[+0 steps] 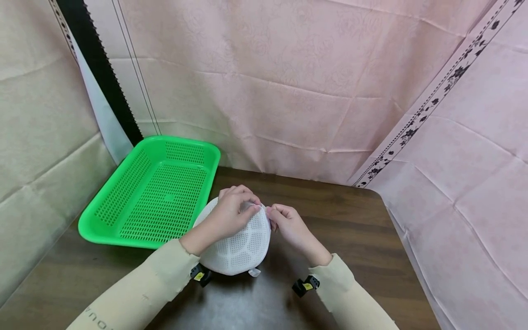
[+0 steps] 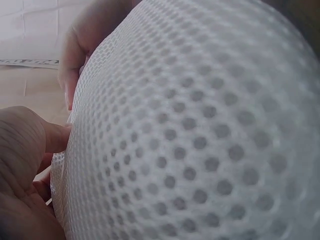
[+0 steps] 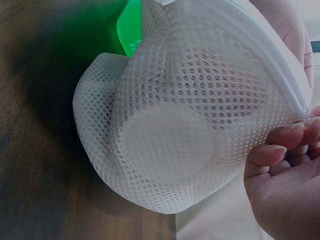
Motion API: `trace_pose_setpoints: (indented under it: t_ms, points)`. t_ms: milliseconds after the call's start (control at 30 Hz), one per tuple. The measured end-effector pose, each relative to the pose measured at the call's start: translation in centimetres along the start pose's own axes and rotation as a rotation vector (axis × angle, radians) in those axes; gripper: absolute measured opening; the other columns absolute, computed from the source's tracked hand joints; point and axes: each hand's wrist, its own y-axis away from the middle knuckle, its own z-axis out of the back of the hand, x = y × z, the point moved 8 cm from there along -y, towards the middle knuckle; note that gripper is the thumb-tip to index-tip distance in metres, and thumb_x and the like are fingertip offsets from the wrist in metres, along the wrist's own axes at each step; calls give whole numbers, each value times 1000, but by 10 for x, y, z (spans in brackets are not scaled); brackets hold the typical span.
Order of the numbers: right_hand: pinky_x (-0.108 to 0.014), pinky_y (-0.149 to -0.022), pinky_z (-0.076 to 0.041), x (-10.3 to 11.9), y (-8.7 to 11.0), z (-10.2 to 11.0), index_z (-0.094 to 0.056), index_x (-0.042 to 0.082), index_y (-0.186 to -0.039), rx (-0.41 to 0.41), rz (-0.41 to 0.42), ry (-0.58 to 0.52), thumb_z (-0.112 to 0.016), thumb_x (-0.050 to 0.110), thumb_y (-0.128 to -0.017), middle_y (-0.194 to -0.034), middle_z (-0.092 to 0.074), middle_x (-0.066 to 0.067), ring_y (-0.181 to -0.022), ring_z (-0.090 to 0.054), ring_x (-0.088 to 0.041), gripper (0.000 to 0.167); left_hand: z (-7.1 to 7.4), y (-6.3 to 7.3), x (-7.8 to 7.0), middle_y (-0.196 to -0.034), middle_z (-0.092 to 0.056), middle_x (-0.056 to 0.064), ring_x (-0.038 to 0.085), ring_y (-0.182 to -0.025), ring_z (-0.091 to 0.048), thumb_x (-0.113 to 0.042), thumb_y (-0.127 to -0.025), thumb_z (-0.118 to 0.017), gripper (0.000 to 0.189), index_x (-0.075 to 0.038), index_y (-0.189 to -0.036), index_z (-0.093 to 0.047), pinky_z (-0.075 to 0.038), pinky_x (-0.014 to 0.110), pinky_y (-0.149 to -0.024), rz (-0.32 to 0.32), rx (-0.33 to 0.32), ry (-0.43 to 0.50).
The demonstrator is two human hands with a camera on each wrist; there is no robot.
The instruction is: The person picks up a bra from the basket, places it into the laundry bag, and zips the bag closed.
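A round white mesh laundry bag (image 1: 243, 247) is held up between the two hands, tilted over the table. My left hand (image 1: 231, 211) lies across its upper side and pinches the top edge with thumb and fingers. Close beside it, my right hand (image 1: 290, 227) pinches the same edge at the right, its other fingers curled. A white zipper (image 3: 274, 59) runs along this edge to the right fingertips; what they grip of it is mostly hidden. Through the netting in the right wrist view a paler round panel (image 3: 167, 142) shows. A small white tag (image 1: 254, 272) hangs at the lower rim.
To the left of the bag a green plastic basket (image 1: 111, 236) with slotted walls stands on the dark wooden table (image 1: 346, 220). Pinkish patterned cloth (image 1: 288, 82) hangs behind and along both sides. Small black cameras (image 1: 306, 286) sit at the wrists.
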Motion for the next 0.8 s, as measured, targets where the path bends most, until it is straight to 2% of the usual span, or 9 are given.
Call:
trace_pose_setpoints:
  t_ms: [200,333,500,800]
  points:
    - [-38,-69,-39,-2,0,0,-44,-19,-78,7,2,4,-42,14,-104,-75,-41,-36,-79,-42,-50,42,3,0,1,-97,-59,-6,15,-97,-52,-20,-90,-70,6,-15,-94,-72,-25,46,-98,6,-16,-3]
    - [-36,-69,-40,-4,0,0,-44,-19,-78,8,-3,6,-42,14,-104,-75,-41,-36,-77,-43,-46,42,6,0,4,-97,-60,-6,15,-98,-53,-19,-89,-70,6,-16,-94,-72,-26,45,-99,22,-41,2]
    - [-35,-68,-39,-4,0,-1,-44,-17,-77,10,-4,3,-42,14,-104,-75,-40,-38,-75,-43,-42,41,6,-1,6,-97,-60,-6,14,-98,-53,-20,-89,-70,6,-16,-93,-72,-26,44,-98,31,-41,10]
    - [-35,-68,-39,-5,1,-2,-44,-19,-77,15,-10,12,-42,13,-104,-74,-40,-35,-77,-41,-50,41,9,1,6,-97,-60,-6,14,-96,-53,-18,-89,-70,5,-16,-92,-72,-28,42,-96,22,-83,18]
